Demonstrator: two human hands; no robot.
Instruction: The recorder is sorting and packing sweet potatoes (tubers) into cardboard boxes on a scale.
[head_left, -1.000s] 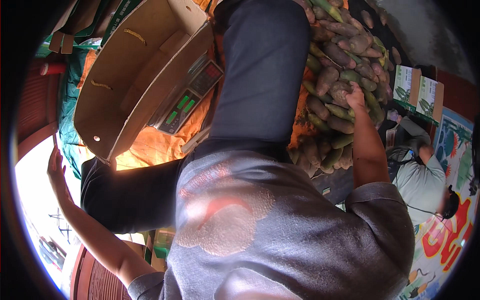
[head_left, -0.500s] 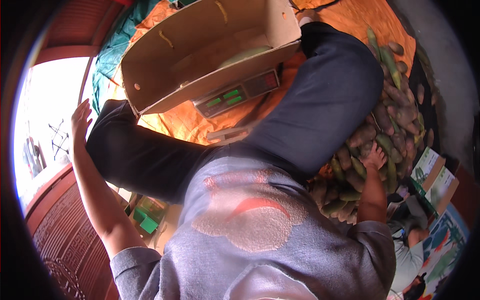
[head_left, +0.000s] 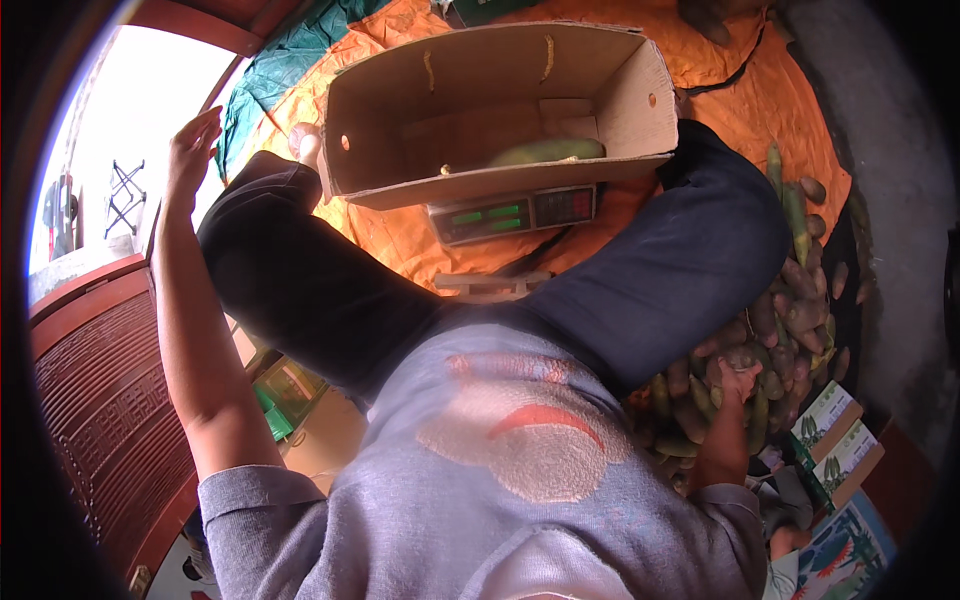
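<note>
My left hand (head_left: 194, 150) is raised in the air at the far left, past my left knee, with its fingers loosely stretched and nothing in it. Beside my right thigh, my right hand (head_left: 738, 380) reaches into a heap of long green and brown gourd-like vegetables (head_left: 790, 320). Its fingers close around the end of a brownish vegetable (head_left: 738, 356) there. In front of me an open cardboard box (head_left: 480, 185) sits on a digital scale (head_left: 490, 217) with green lit displays. One long green vegetable (head_left: 548, 151) lies inside the box.
An orange sheet (head_left: 400, 235) covers the floor under the scale. Carved reddish wood panelling (head_left: 100, 390) stands at the left. Printed cartons (head_left: 835, 440) stand behind the heap, near another person's hand (head_left: 788, 541). A green plastic item (head_left: 275, 415) lies behind my left thigh.
My right hand has drawn back toward me within the heap, and its spread fingers have closed. My left hand stays raised. The whole view has turned, so the box now appears farther right.
</note>
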